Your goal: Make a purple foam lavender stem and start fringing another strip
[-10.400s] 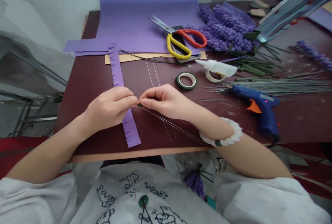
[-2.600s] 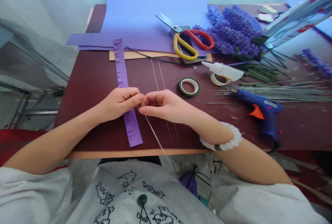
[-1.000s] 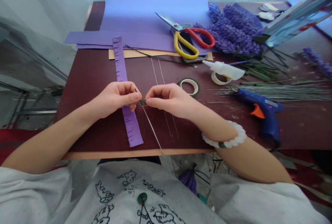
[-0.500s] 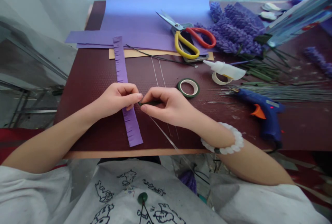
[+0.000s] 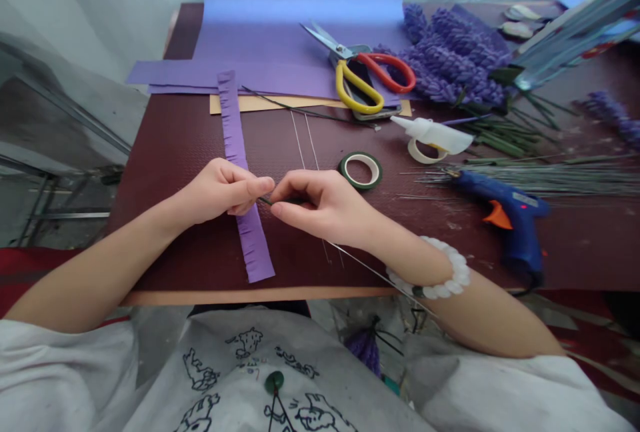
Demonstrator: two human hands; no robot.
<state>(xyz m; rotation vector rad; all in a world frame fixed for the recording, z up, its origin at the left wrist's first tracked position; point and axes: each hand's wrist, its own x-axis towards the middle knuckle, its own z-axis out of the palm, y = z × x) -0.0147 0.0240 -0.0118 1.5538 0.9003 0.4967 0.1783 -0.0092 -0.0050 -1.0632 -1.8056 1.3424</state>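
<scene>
Head view, forward-down over table [image 5: 170,132], seemingly close

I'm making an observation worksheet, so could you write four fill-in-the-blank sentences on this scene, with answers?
The left hand partly hides a fringed paper strip coloured ____.
The right hand has a wrist bracelet whose beads are mostly ____.
The scissors have a red handle and a ____ one.
The glue gun has a trigger coloured ____.
Missing words: purple; white; yellow; orange.

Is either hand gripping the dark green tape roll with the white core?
No, the dark green tape roll lies flat on the dark red tabletop beyond the right hand, which pinches a thin dark green stem.
</scene>
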